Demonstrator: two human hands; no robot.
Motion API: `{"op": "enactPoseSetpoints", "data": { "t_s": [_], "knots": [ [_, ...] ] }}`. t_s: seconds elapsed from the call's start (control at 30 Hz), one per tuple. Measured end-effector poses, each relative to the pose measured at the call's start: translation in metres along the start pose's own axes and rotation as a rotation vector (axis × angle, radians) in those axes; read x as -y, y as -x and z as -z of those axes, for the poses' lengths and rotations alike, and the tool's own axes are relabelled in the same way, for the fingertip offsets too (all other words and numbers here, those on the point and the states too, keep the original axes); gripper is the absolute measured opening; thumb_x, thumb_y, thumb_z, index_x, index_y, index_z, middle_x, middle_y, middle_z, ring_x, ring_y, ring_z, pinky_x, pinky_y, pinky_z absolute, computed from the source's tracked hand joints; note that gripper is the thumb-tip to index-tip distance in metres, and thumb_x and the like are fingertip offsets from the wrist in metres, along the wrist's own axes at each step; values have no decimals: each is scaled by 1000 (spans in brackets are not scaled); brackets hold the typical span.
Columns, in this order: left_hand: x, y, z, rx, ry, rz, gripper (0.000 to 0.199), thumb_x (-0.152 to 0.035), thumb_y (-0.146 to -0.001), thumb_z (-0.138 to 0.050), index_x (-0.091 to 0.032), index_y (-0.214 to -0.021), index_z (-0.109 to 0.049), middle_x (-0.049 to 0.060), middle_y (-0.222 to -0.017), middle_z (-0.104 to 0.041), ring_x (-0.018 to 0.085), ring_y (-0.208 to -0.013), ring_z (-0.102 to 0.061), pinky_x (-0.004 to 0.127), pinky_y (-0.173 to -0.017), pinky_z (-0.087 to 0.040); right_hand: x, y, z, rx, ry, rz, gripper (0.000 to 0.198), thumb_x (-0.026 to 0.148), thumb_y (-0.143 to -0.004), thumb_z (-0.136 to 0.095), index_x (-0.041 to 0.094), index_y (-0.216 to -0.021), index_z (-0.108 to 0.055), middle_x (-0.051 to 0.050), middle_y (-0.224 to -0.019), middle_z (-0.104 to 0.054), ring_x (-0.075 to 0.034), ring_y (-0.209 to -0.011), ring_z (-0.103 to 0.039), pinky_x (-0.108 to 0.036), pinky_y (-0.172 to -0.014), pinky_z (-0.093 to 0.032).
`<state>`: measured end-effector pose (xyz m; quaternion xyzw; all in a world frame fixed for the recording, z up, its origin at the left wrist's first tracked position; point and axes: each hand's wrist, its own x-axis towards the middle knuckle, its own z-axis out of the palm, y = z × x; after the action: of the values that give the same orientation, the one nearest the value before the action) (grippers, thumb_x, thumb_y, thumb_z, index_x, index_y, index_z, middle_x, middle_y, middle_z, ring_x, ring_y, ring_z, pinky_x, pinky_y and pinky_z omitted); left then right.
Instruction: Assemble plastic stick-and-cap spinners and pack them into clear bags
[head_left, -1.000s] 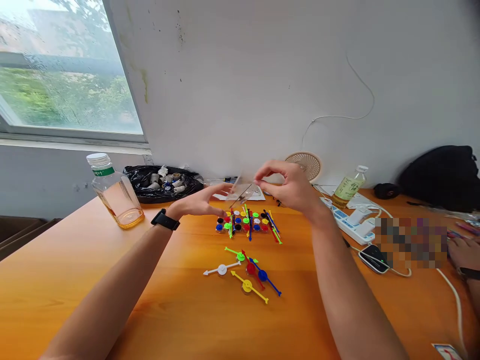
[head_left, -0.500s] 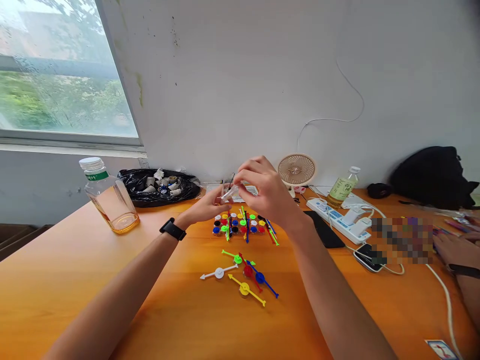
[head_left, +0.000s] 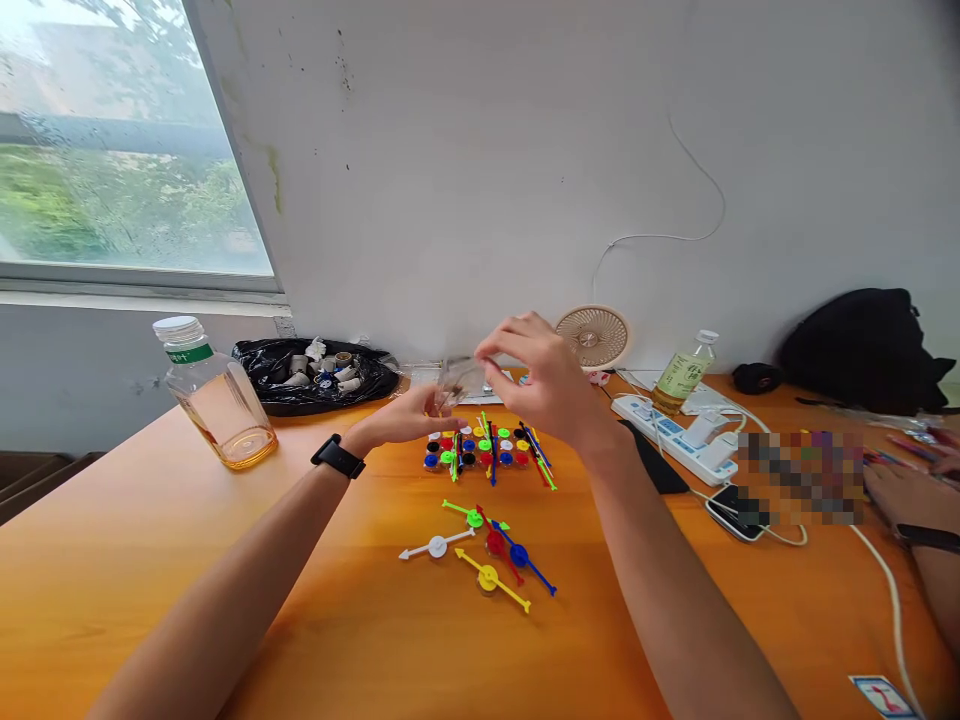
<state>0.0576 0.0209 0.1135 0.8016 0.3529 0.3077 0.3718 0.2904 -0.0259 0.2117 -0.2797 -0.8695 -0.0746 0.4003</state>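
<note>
A clear plastic bag (head_left: 463, 376) is stretched between my two hands over the far part of the table. Its left edge is pinched by my left hand (head_left: 405, 415), which wears a black band at the wrist. The fingertips of my right hand (head_left: 536, 378) close on the bag's upper right side. Just below the hands lie rows of small coloured discs (head_left: 469, 446) with loose coloured arrows across them. Closer to me are several arrow spinners: white (head_left: 438, 547), green (head_left: 475, 518), red (head_left: 495, 542), blue (head_left: 519, 556) and yellow (head_left: 488, 578).
On the left stands a large bottle (head_left: 225, 420) beside a black bag (head_left: 255, 385) of cardboard tubes. A fan (head_left: 592, 338), a drink bottle (head_left: 684, 372), a power strip (head_left: 667, 440) and a phone (head_left: 739, 512) occupy the right. Another person's hand (head_left: 896, 490) rests at the far right.
My hands have drawn slightly apart and the bunched clear bag now spreads open between them. The spinners and discs on the table stay put.
</note>
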Motion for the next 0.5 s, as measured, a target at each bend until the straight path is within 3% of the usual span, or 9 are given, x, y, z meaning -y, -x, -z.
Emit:
{"op": "enactPoseSetpoints", "data": {
  "t_s": [0.1,0.2,0.27,0.33,0.4,0.5],
  "knots": [
    [-1,4,5,59,33,54,86,-48,-79,-87,-23,-152,-50,9,-117,-68,21,-94,-68,34,-78,-55,-3,1,-1,41,30,-47,17,7,-90,-62,21,-87,-69,-6,-93,-73,-26,-98,-58,-40,-90,-44],
    [-12,8,8,27,106,-21,105,-41,-79,-88,-33,-165,-29,16,-150,-55,29,-129,-60,47,-104,-52,-7,3,-2,117,-33,-85,19,5,-87,-60,21,-85,-70,-4,-90,-74,-24,-93,-60,-37,-85,-44],
    [-24,10,11,-14,142,-106,107,-39,-80,-87,-39,-166,-25,15,-161,-46,31,-142,-51,51,-113,-46,-9,4,-1,121,-85,-100,21,5,-88,-58,21,-88,-71,-3,-93,-74,-23,-94,-61,-36,-85,-44],
    [-39,14,16,-47,157,-192,98,-40,-84,-83,-41,-165,-28,12,-165,-42,32,-147,-46,52,-116,-42,-11,6,0,152,-123,-108,22,5,-88,-58,22,-88,-72,-3,-93,-74,-23,-95,-61,-35,-85,-45],
    [-54,18,21,-69,128,-267,77,-41,-88,-78,-38,-157,-44,10,-163,-45,33,-146,-46,50,-116,-42,-14,7,2,207,-156,-127,21,6,-87,-59,22,-87,-73,-3,-92,-74,-22,-95,-63,-35,-85,-45],
    [-71,23,28,-66,-29,-322,37,-38,-90,-71,-27,-125,-71,9,-148,-60,33,-133,-56,47,-109,-43,-19,9,1,286,-222,-166,21,6,-85,-59,21,-86,-74,-2,-90,-74,-20,-91,-64,-32,-84,-46]
  ]
}}
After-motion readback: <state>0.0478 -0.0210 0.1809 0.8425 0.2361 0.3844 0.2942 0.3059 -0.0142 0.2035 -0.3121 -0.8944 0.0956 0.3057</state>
